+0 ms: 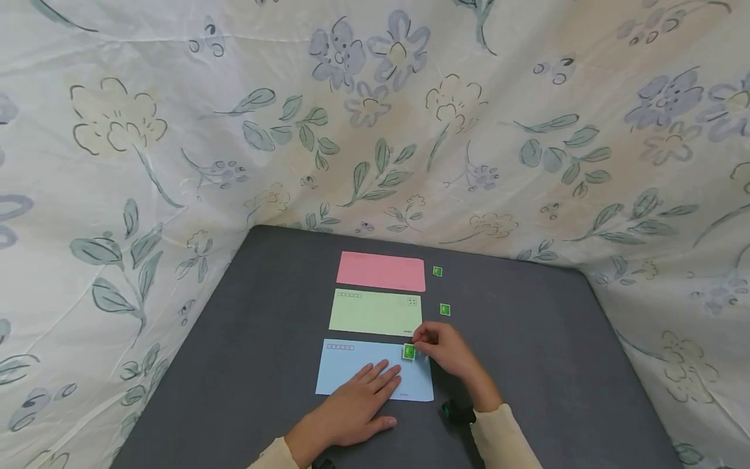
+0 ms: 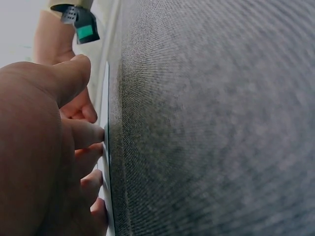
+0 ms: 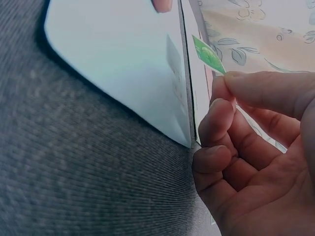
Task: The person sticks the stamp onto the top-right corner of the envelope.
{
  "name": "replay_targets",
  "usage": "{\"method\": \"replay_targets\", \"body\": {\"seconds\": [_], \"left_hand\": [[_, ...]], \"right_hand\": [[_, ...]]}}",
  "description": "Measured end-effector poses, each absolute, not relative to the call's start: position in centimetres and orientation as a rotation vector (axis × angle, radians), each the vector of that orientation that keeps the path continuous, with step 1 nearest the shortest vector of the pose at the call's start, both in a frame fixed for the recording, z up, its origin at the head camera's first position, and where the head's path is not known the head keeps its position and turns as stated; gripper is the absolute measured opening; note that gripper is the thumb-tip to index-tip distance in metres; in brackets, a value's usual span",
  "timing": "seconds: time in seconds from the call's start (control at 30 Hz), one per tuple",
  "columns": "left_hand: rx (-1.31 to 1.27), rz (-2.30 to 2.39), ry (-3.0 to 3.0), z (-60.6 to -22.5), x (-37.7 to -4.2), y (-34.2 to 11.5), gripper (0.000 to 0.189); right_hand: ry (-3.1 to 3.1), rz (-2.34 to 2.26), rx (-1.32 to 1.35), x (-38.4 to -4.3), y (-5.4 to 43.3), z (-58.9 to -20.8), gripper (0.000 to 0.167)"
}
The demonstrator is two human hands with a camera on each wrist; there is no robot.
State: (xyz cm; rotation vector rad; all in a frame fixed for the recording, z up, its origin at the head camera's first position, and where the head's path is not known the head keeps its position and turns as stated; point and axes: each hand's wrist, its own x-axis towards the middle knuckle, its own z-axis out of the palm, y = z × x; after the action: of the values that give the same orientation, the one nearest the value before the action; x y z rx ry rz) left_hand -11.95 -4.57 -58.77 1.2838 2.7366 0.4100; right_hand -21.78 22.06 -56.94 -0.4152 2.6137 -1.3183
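Note:
A blue envelope (image 1: 375, 352) lies nearest the person on the dark table. Spread and nearly straight, the fingers of my left hand (image 1: 362, 404) rest on its lower middle. My right hand (image 1: 448, 348) pinches a small green stamp (image 1: 409, 352) by its edge between thumb and forefinger. In the right wrist view the stamp (image 3: 208, 54) stands out from the fingertips, its other fingers curled beneath. From the head view the stamp appears over the envelope's upper right corner; in the right wrist view it is held above the paper. The left wrist view shows my left fingertips (image 2: 98, 187) against the envelope's surface.
Beyond the blue envelope lie a pale green envelope (image 1: 375, 312) and a pink envelope (image 1: 381, 271). Right of them lie two more green stamps, one (image 1: 445, 309) by the green envelope, another (image 1: 437, 271) by the pink. A flowered cloth (image 1: 375, 130) hangs around the table.

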Motion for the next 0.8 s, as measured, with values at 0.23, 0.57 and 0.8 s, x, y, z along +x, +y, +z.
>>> {"method": "replay_targets", "body": {"seconds": [0.23, 0.57, 0.8], "left_hand": [[1.273, 0.42, 2.725, -58.47, -11.96, -4.44, 0.073], [1.268, 0.404, 2.73, -58.21, -11.96, -4.31, 0.073], [1.241, 0.377, 2.735, -57.92, -12.16, -3.89, 0.073]], "right_hand": [[2.612, -1.309, -0.402, -21.91, 21.87, -57.04, 0.006], [2.624, -1.273, -0.386, -22.11, 21.56, -57.25, 0.004], [2.649, -1.249, -0.365, -22.24, 21.19, -57.39, 0.005]]}}
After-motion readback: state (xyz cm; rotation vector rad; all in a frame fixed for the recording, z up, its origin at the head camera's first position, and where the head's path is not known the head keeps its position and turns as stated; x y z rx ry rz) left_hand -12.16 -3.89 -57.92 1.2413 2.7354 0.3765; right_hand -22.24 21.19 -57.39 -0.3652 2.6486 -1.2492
